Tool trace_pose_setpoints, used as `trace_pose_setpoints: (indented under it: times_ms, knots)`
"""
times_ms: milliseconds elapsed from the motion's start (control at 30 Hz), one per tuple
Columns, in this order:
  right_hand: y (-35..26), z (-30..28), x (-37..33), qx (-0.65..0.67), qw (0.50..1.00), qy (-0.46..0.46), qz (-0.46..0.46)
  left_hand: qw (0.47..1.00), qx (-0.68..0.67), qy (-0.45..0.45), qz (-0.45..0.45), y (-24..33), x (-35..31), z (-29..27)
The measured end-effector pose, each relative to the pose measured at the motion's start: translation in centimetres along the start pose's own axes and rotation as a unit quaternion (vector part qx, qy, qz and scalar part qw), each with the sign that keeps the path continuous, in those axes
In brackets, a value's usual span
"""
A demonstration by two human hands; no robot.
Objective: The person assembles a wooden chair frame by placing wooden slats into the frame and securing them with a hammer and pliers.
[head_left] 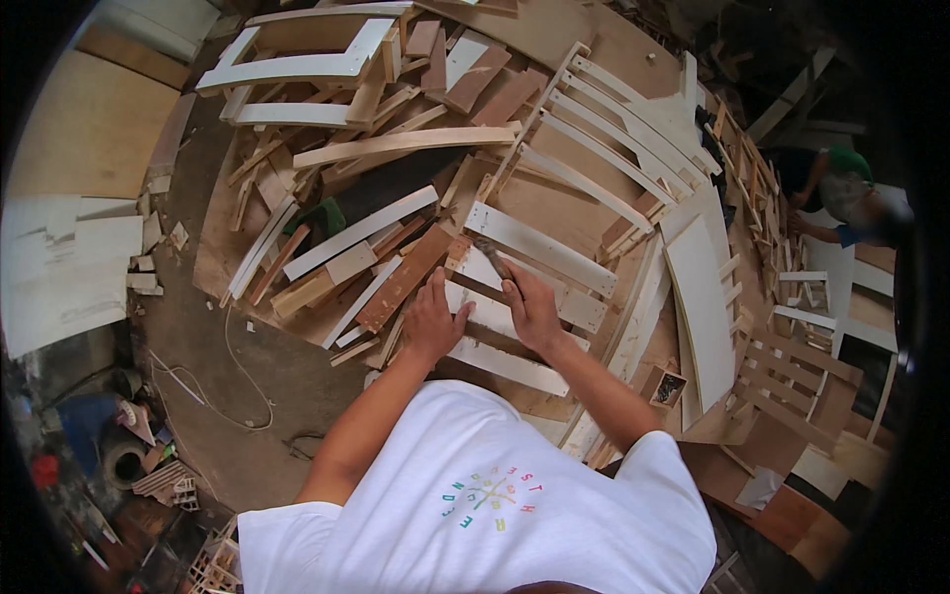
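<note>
A slatted wooden frame with white slats [539, 247] lies in front of me, its slats side by side. My left hand [432, 322] rests at the left ends of the nearer slats, fingers stretched forward and thumb spread apart. Closed around a dark, worn hammer [492, 257], my right hand [532, 309] is above the middle slats. The hammer's far end points up and left, near a small block of bare wood [459, 250] at the slat ends. Whether a nail is under my left fingers is too small to see.
Loose boards and battens [361, 243] are heaped to the left. A longer slatted frame [604, 148] lies beyond. At the right stand a small box of dark bits [669, 388] and a white panel [701, 307]. Another person [841, 188] works at the far right. A cord [237, 366] trails on the floor.
</note>
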State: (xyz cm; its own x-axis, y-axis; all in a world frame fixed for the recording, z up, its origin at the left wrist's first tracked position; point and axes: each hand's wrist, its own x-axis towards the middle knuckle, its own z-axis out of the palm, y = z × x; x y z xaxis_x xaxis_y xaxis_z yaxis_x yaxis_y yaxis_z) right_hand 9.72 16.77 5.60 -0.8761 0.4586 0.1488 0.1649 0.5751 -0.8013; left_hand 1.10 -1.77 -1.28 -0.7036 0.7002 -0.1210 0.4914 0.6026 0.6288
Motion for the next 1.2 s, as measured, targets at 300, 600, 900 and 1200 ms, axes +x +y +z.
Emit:
trace_pose_setpoints:
  times_ms: [300, 600, 900, 1200]
  knots:
    - [-4.9, 2.8, -4.0, -0.06, 0.991, 0.027, 0.113, 0.999, -0.004, 0.037, 0.033, -0.6, 0.0, 0.6]
    - [-4.5, 5.8, -5.5, -0.089, 0.989, 0.066, 0.102, 0.999, -0.021, 0.033, 0.014, -0.9, 0.0, 1.6]
    - [-5.2, 7.4, -4.8, -0.116, 0.986, 0.091, 0.074, 1.0, -0.008, 0.005, -0.014, -0.8, 0.0, 1.5]
    - [-5.0, 8.1, -5.0, -0.112, 0.976, 0.071, 0.174, 1.0, -0.027, 0.0, -0.003, -1.4, 0.2, 2.0]
